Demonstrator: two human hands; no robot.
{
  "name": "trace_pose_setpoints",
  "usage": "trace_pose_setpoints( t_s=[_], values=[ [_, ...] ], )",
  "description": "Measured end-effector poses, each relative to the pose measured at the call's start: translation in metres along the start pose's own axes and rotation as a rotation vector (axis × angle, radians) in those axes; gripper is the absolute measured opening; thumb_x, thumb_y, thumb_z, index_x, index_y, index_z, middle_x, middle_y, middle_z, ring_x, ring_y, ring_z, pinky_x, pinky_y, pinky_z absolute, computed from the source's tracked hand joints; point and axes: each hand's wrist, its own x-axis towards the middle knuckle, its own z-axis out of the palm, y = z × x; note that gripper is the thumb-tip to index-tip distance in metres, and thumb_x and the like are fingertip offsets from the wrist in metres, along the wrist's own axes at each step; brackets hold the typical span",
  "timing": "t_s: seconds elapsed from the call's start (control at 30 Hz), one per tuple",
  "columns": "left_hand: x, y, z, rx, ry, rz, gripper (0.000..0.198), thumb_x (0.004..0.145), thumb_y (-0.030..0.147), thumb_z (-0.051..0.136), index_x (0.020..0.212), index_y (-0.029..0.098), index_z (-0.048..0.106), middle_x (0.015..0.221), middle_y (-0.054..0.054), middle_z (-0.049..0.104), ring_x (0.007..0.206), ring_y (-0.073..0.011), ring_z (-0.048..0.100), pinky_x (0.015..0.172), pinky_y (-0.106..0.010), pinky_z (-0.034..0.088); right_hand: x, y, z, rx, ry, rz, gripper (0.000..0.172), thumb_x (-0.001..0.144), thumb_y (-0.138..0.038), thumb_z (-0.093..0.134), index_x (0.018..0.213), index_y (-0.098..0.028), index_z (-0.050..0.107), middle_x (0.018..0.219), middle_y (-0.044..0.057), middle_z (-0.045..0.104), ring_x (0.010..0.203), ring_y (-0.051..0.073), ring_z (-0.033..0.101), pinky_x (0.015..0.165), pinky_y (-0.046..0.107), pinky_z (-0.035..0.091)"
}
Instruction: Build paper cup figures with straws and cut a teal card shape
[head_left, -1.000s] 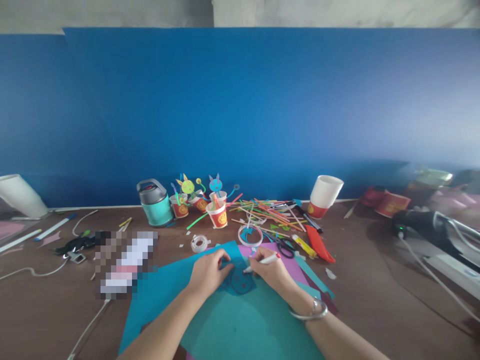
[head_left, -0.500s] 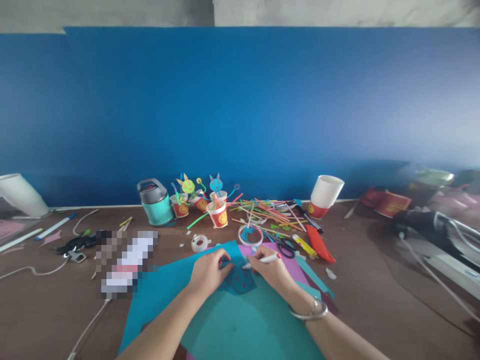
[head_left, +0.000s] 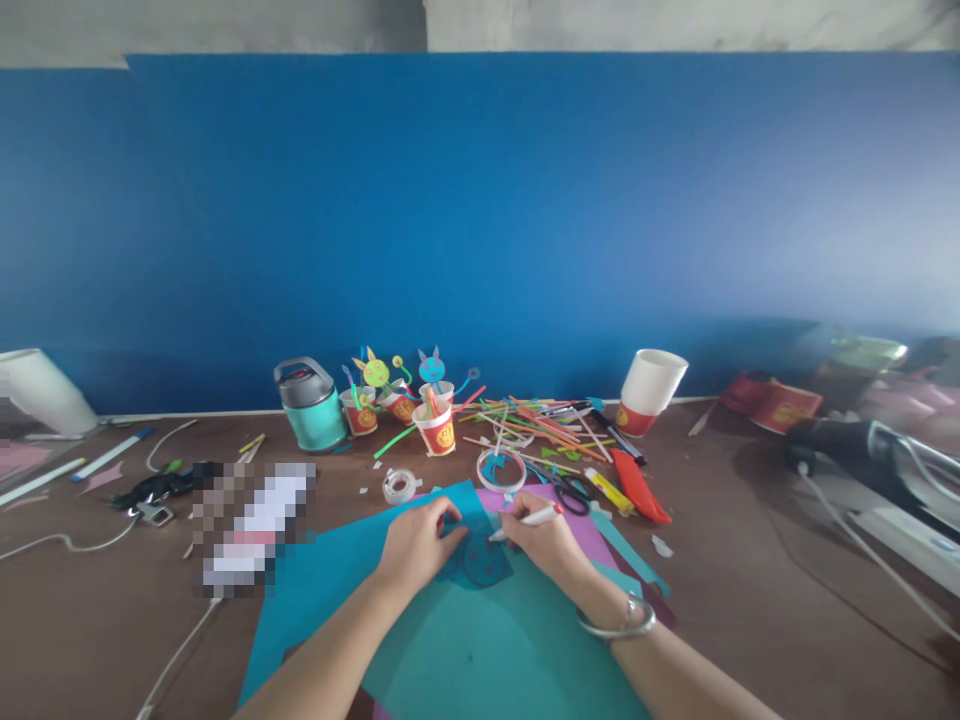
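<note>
My right hand is closed around a white marker with a red end. The marker's tip is at the upper right part of a blue paper piece with a round face drawn on it. My left hand holds this piece down at its left side, fingers curled and thumb on the paper. Under both hands lie a teal sheet, a blue sheet and a purple sheet. A silver bracelet circles my right wrist.
Behind the sheets lie clear tape, a wider tape roll, scissors, a yellow cutter and many straws. Decorated paper cups, a teal flask and stacked cups stand near the blue wall. A blurred phone-like object lies left.
The marker's tip has shifted slightly right and down over the paper piece, with my right hand. My left hand stays where it was.
</note>
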Motion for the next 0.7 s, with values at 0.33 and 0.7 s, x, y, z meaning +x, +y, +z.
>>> trace_pose_setpoints(
  t_s=[0.33, 0.7],
  values=[
    [0.0003, -0.0006, 0.0004, 0.012, -0.003, -0.001, 0.014, 0.080, 0.034, 0.064, 0.089, 0.024, 0.066, 0.062, 0.004, 0.059, 0.060, -0.0136, 0.057, 0.053, -0.022, 0.027, 0.0001, -0.0007, -0.0017, 0.004, 0.022, -0.011, 0.018, 0.070, -0.030, 0.053, 0.058, -0.023, 0.043, 0.045, -0.004, 0.053, 0.044, 0.011, 0.044, 0.045, 0.022, 0.033],
    [-0.0006, -0.0001, -0.0004, 0.009, 0.001, 0.007, 0.014, 0.081, 0.034, 0.064, 0.089, 0.023, 0.066, 0.063, 0.003, 0.060, 0.061, -0.0142, 0.058, 0.053, -0.022, 0.028, 0.0017, 0.0024, -0.0020, 0.016, 0.045, 0.000, 0.016, 0.069, -0.027, 0.054, 0.057, -0.022, 0.043, 0.045, -0.005, 0.053, 0.043, 0.011, 0.045, 0.044, 0.021, 0.033]
  ],
)
